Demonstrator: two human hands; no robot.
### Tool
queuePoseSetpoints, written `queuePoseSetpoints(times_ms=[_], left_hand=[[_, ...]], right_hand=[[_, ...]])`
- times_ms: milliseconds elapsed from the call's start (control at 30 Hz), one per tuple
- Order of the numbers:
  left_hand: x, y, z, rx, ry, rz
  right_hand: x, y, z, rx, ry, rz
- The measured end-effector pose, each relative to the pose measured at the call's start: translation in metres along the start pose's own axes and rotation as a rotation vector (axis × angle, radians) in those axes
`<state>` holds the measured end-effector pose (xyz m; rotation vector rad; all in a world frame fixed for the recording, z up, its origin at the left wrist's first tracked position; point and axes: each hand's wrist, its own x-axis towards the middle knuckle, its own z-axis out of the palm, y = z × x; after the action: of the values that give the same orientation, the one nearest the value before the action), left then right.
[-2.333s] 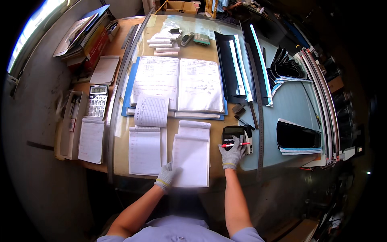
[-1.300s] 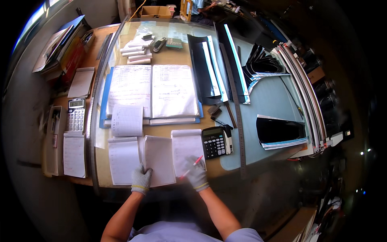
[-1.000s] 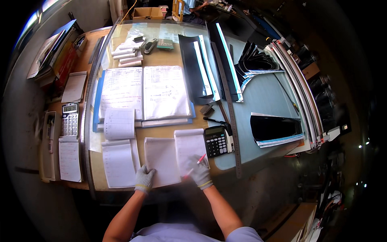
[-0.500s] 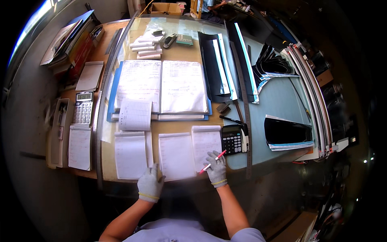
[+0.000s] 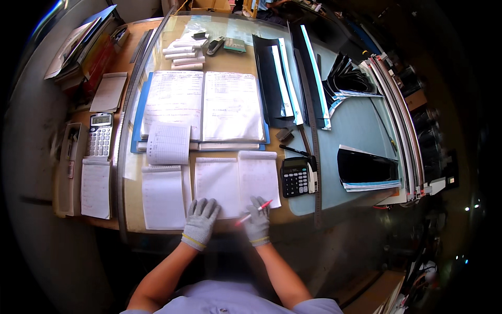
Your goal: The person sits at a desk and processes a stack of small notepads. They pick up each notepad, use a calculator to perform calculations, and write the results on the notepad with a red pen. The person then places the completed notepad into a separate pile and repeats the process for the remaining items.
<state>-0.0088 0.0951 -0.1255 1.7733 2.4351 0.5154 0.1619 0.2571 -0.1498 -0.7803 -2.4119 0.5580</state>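
Holding a slim red-and-white pen (image 5: 265,205), the grey-gloved right hand (image 5: 258,224) sits lower centre; the grey-gloved left hand (image 5: 201,221) lightly spreads its fingers over white paper (image 5: 217,179).

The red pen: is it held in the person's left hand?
No, the red pen is in the gloved right hand, while the left hand holds no pen.

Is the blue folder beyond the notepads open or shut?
Open: the folder lies spread flat, written pages showing on both sides of its middle fold, with a lined sheet overlapping the left page.
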Motion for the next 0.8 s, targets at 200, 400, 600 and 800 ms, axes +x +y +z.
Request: queuePoseSetpoints(times_ms=[200, 400, 600, 800], left_hand=[[-0.001, -0.009, -0.003, 0.02, 0.04, -0.019], [-0.016, 0.006, 0.011, -0.009, 0.038, 0.113], [-0.017, 0.004, 0.007, -0.048, 0.047, 0.147], [-0.039, -0.026, -0.041, -0.154, 0.142, 0.013]], right_hand=[[0.002, 0.01, -0.019, 0.053, 0.243, 0.165], [-0.022, 0.038, -0.024, -0.034, 0.174, 0.26], [-0.02, 0.031, -0.021, -0.047, 0.221, 0.313], [-0.024, 0.039, -0.017, -0.129, 0.336, 0.494]])
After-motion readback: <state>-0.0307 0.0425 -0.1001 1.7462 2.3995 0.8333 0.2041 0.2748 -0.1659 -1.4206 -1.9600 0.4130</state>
